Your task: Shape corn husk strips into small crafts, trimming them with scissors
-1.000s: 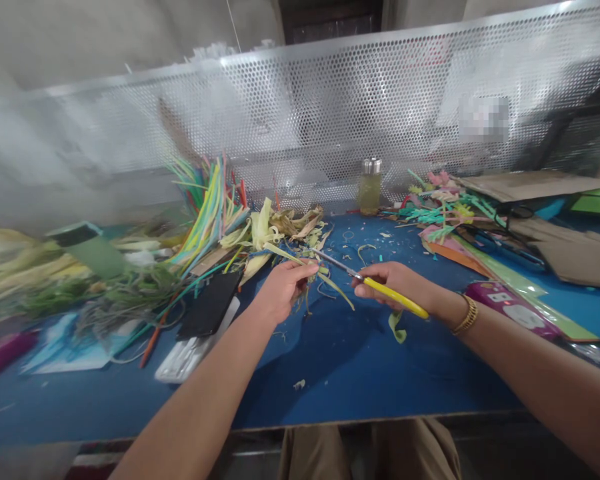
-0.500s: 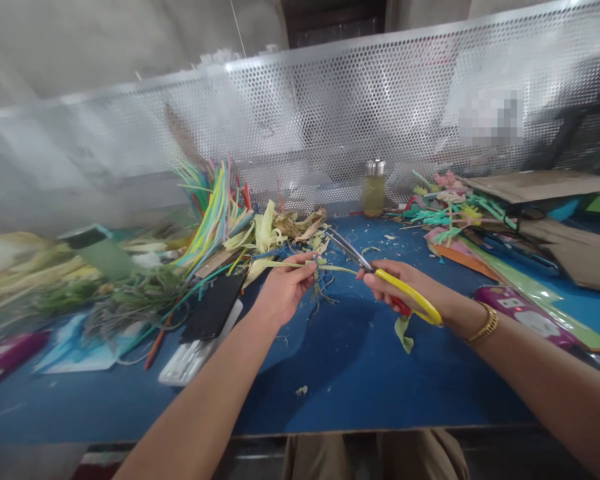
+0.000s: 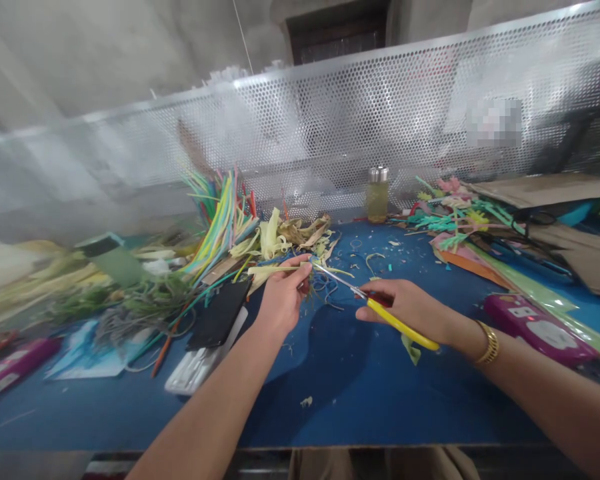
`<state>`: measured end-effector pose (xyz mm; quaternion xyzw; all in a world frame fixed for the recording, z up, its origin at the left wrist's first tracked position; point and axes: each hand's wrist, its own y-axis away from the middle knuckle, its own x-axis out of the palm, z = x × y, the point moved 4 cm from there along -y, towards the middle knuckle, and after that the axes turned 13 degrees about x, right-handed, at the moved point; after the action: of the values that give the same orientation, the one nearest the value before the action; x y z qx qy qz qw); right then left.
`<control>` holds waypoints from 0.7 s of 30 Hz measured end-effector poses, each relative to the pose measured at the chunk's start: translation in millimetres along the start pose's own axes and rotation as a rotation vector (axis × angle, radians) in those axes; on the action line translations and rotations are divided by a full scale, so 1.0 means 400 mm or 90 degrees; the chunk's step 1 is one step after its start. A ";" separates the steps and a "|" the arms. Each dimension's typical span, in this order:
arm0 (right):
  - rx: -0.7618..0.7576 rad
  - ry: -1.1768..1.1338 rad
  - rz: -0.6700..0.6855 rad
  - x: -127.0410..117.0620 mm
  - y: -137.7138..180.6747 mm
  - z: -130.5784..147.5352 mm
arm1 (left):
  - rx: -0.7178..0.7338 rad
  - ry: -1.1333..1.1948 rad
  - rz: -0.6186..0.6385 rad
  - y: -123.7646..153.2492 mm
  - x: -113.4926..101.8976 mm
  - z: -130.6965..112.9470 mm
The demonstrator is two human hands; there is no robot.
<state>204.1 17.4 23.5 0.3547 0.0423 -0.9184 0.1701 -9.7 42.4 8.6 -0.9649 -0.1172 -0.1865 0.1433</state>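
Observation:
My left hand (image 3: pixel 283 300) pinches a pale yellow-green strip of corn husk (image 3: pixel 266 271) between thumb and fingers, and the strip's thin end sticks out to the right. In my right hand (image 3: pixel 410 303) is a pair of scissors (image 3: pixel 403 327) with yellow and red handles. Its blades look closed, and their tips are at my left fingertips, beside the strip. Whether they touch it I cannot tell. Blue threads (image 3: pixel 325 293) lie behind my left hand. A green leafy scrap (image 3: pixel 411 349) shows just below the scissors' handle.
Pale husks (image 3: pixel 270 237) and a bundle of coloured stems (image 3: pixel 220 217) stand behind. At left lie a black phone (image 3: pixel 220 313), a blue mask (image 3: pixel 85 353) and tangled cords. A lidded jar (image 3: pixel 377 200) is by the perforated metal screen (image 3: pixel 340 120). At right sits a purple device (image 3: pixel 535 327).
The scissors' blades have gone from spread to closed, with their tips now at my left fingertips. The thin end of the strip is no longer at my right fingers. The view has shifted slightly.

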 end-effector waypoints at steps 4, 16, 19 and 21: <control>-0.019 0.073 -0.055 0.001 0.008 0.007 | -0.002 -0.007 0.002 0.001 0.001 0.000; -0.010 0.230 -0.215 0.000 0.013 0.012 | -0.021 -0.026 0.027 0.009 0.012 0.000; -0.024 0.296 -0.269 -0.001 0.014 0.013 | -0.021 -0.021 0.029 0.010 0.013 -0.002; -0.029 0.341 -0.291 -0.002 0.013 0.011 | -0.025 -0.024 0.038 0.010 0.013 -0.001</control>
<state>203.5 12.0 27.4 0.5602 0.1847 -0.8060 -0.0492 -3.9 39.2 10.2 -0.9739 -0.0874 -0.1659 0.1279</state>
